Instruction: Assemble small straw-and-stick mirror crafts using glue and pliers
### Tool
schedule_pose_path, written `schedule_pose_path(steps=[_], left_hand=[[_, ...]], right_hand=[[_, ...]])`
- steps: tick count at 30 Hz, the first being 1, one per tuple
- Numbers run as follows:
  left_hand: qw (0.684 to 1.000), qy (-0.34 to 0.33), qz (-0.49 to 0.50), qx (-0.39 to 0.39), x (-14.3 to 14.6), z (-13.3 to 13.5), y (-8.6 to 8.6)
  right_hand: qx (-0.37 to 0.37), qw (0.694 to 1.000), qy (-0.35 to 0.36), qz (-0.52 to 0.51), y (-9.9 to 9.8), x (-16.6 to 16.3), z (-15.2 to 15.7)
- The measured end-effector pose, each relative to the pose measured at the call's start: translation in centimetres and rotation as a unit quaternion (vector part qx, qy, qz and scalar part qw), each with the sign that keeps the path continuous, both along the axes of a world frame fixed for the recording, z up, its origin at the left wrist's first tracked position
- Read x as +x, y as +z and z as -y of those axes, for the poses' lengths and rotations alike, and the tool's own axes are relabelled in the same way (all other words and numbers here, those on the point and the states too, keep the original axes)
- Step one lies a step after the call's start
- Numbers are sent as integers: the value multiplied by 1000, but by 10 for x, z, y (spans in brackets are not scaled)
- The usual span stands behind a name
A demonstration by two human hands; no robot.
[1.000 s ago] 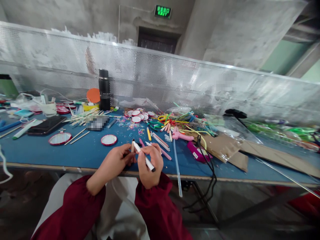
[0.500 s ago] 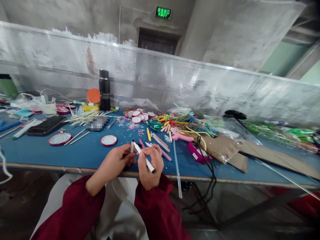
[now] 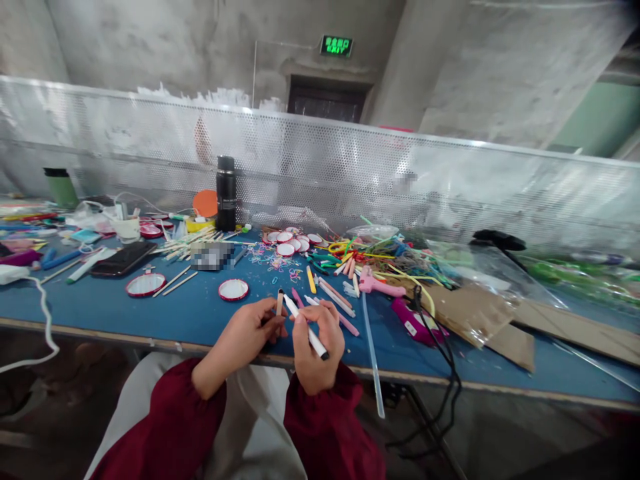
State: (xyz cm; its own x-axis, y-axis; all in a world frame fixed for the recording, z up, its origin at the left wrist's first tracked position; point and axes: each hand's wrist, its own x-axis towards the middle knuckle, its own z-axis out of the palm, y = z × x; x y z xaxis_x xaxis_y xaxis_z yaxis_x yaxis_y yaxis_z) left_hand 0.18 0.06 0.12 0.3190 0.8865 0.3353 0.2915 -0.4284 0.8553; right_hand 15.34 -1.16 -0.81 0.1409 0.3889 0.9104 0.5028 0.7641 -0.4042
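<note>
My left hand (image 3: 249,331) is closed on a short wooden stick (image 3: 279,303), held nearly upright with a dark tip at its top. Beside it, my right hand (image 3: 319,350) grips a white marker pen (image 3: 315,341) with a black rear end. The pen's tip points up and left, at or very near the stick's dark end; I cannot tell whether they touch. Just beyond the hands lie several pens, among them a yellow pen (image 3: 311,280) and a pink pen (image 3: 349,325). A round white disc with a red rim (image 3: 233,289) lies left of them.
A pink glue gun (image 3: 383,285) has a clear glue stick (image 3: 373,360) overhanging the table edge. Cardboard (image 3: 450,300) and a purple device (image 3: 415,321) lie right. A black bottle (image 3: 226,193), phone (image 3: 124,259) and wooden sticks (image 3: 187,243) stand or lie left.
The camera view has turned a little left and up, so everything appears shifted right and down. Both hands keep the same hold on the stick and the marker pen.
</note>
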Motion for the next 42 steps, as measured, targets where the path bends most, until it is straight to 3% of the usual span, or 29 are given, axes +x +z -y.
schedule_pose_path(steps=[21, 42], left_hand=[[1000, -4, 25, -3, 2, 3, 3], [1000, 11, -16, -6, -1, 1, -2]], right_hand=[[10, 1000, 9, 12, -3, 3, -3], [-4, 1000, 8, -6, -1, -1, 2]])
